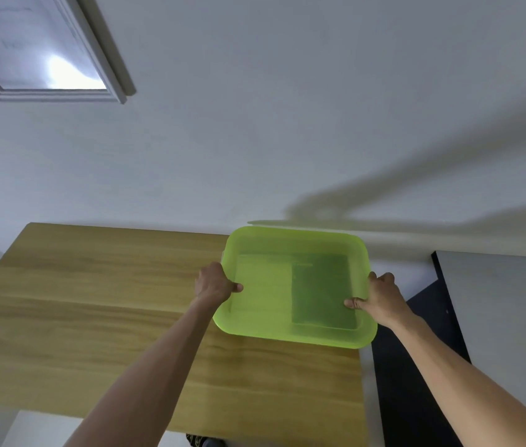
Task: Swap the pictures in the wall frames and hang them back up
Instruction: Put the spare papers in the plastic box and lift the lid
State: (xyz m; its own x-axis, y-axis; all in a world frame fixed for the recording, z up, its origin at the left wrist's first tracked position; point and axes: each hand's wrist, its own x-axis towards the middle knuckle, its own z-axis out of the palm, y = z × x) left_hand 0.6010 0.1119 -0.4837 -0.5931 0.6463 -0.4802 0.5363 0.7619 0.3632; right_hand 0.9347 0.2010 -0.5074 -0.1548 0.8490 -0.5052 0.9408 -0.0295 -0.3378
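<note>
The white wall (287, 108) fills most of what I see, crossed on its right side by long grey shadows of my arms. High on it at the upper left hangs a picture frame (107, 53) with a pale moulded border, its glass catching a bright glare so that I cannot make out the picture inside. It hangs well above and to the left of both my hands, with a wide stretch of bare wall between.

Below the wall, a wooden table (94, 317) with a light grain stands pushed against it. To the right of the table there is a dark panel (416, 382) and a grey board with a black edge (497, 317).

On the right end of the table sits a translucent green tub (297, 243), its far corner near the wall and its right side jutting past the table edge. Through the plastic I see a darker green rectangle lying flat in the right half of the bottom; what it is I cannot tell.

My left hand (215, 285) grips the tub's left rim, thumb hooked over the inside wall. My right hand (381, 296) holds the right rim the same way, thumb on the inside, fingers wrapped outside.
</note>
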